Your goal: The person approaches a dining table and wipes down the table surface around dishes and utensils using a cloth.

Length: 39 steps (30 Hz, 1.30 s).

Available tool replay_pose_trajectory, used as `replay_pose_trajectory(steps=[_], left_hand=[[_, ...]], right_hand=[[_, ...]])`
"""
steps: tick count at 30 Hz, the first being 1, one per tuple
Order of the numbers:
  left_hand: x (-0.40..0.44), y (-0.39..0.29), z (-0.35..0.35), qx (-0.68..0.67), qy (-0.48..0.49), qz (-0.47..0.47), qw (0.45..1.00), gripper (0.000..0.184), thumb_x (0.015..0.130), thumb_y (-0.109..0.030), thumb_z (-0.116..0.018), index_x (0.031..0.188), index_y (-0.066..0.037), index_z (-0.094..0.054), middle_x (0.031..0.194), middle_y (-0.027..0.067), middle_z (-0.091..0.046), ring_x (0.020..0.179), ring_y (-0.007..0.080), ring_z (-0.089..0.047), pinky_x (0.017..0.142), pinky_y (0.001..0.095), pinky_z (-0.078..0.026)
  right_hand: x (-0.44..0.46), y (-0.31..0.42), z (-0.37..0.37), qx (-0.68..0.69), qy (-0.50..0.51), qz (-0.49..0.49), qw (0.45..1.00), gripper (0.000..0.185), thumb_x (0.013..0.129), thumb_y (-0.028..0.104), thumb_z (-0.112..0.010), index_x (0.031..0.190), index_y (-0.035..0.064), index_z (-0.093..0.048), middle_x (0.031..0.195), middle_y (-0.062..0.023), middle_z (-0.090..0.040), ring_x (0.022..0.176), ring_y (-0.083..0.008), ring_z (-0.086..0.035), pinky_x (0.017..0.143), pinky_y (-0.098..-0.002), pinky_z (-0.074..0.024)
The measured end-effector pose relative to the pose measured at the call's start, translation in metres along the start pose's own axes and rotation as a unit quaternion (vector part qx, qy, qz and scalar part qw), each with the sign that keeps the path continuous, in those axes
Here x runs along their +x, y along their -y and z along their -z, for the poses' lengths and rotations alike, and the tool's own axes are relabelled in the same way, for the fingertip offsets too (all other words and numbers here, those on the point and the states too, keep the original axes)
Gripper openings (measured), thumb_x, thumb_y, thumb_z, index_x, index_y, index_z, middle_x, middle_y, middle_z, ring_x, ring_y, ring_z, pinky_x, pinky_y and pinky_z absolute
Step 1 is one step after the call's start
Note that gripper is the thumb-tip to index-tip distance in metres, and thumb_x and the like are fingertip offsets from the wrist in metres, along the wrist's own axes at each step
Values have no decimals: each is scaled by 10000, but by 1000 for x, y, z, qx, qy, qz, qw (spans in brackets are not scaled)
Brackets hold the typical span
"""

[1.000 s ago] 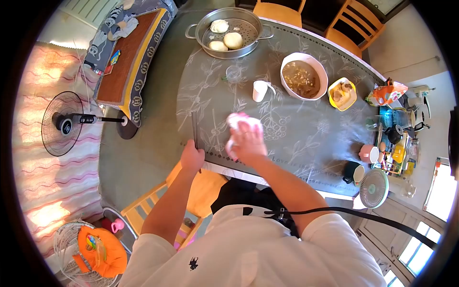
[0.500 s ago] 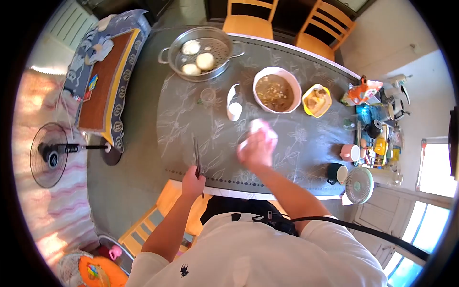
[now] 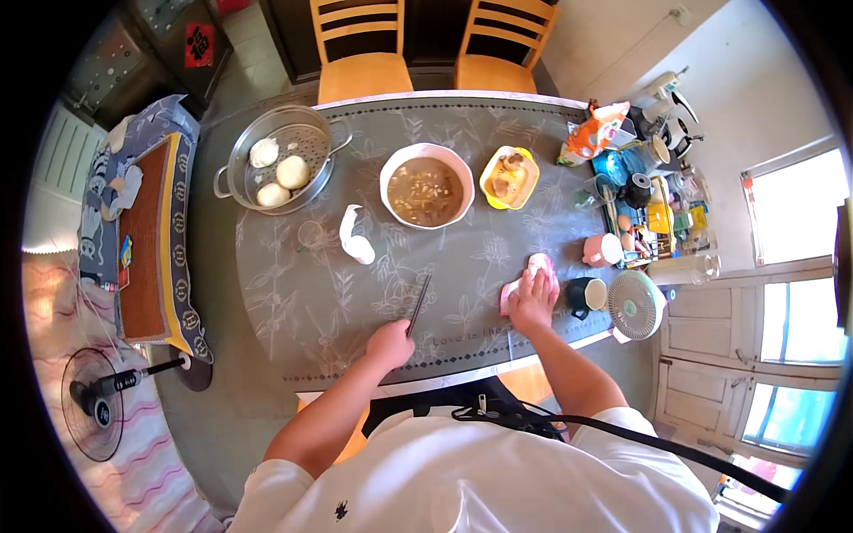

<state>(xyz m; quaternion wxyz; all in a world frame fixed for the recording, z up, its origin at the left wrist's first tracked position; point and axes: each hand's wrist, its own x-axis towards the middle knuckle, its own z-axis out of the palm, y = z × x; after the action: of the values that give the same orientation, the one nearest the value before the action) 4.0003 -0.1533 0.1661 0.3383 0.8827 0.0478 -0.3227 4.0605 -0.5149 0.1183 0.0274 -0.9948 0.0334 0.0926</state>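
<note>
Near the front edge of the dark patterned table [image 3: 293, 302], my left hand [image 3: 390, 345] is closed around a pair of dark chopsticks [image 3: 420, 302] that point up and away. My right hand [image 3: 532, 302] presses a pink and white cloth [image 3: 540, 264] onto the tabletop, to the left of a dark mug [image 3: 579, 296]. Past my hands stand a pink-rimmed bowl of brown soup [image 3: 426, 191] and a yellow dish with food [image 3: 509, 178]. A white cup [image 3: 359, 250] stands left of the bowl.
A metal steamer [image 3: 306, 142] with three buns is at the far left. To the right are a pink mug [image 3: 602, 250], a small fan [image 3: 635, 305], a rack of kitchen items and an orange bag [image 3: 593, 133]. Two wooden chairs [image 3: 364, 75] stand beyond the table.
My right hand has slid the cloth rightward over the table, close to the dark mug. The left hand still holds the chopsticks, now tilted to the right. The camera view has shifted right.
</note>
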Motion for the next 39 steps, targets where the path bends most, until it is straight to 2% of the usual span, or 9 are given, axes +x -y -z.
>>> replay_pose_trajectory(steps=[2,8,12,17,24,33,37,38,39], left_hand=[[17,-32,-1,15,19,-9,1000,298,870,-160,-651,1150,-60,-665,1079,229,-739,1044,431,-703,882,542,-560],[63,-89,-33,9,-79,-14,997,570,880,-155,-707,1421,-55,-559,1163,234,-741,1082,432,-708,940,510,-574],[71,-90,-42,20,-118,2,993,577,883,-147,-744,1420,-48,-561,1255,229,-699,1151,419,-680,976,504,-562],[49,-75,-52,25,-159,14,987,584,878,-155,-787,1410,-53,-569,1253,202,-685,1144,383,-678,975,487,-557],[11,-53,-69,21,-184,31,982,531,882,-122,-776,1375,-55,-591,1203,188,-685,1100,348,-693,932,468,-572],[-65,14,-79,-57,-252,60,964,426,861,-54,-730,1280,-48,-649,1014,127,-702,911,306,-707,837,422,-577],[-94,52,-89,-117,-305,105,939,351,874,-48,-698,1224,-57,-675,983,129,-727,929,319,-709,823,442,-575],[-99,68,-99,-106,-341,86,930,356,903,-18,-688,1256,-42,-651,923,110,-740,814,237,-719,766,353,-581],[-105,74,-102,-125,-349,96,924,352,903,-16,-688,1252,-41,-652,921,110,-739,813,232,-719,763,351,-580]], right_hand=[[-19,10,0,0,30,-18,999,756,1007,425,-477,1661,86,-308,1732,-278,-167,1601,-472,-130,1271,-645,-49],[-30,13,10,8,53,-11,999,777,1006,447,-486,1680,121,-277,1749,-262,-126,1612,-466,-88,1274,-641,-36],[-32,7,-2,55,-14,14,998,762,962,407,-516,1628,69,-361,1707,-298,-210,1590,-499,-129,1260,-667,-53],[9,2,1,50,-130,107,984,716,906,366,-587,1547,61,-497,1658,-301,-331,1514,-506,-304,1230,-686,-168],[66,6,-3,88,-131,144,977,673,940,357,-585,1566,122,-509,1663,-240,-375,1545,-438,-325,1242,-663,-185],[22,-22,-7,76,-110,188,973,696,954,368,-595,1589,114,-468,1690,-244,-320,1548,-467,-293,1237,-666,-187],[-36,-28,-8,53,-88,233,967,722,950,370,-577,1589,63,-441,1680,-301,-293,1538,-515,-265,1243,-681,-113],[-51,-27,-7,48,-67,246,966,726,944,363,-577,1584,49,-442,1675,-316,-289,1537,-528,-255,1244,-686,-84],[-65,-27,-10,37,-53,252,965,725,945,357,-578,1585,48,-437,1676,-310,-292,1542,-526,-246,1243,-690,-86]])
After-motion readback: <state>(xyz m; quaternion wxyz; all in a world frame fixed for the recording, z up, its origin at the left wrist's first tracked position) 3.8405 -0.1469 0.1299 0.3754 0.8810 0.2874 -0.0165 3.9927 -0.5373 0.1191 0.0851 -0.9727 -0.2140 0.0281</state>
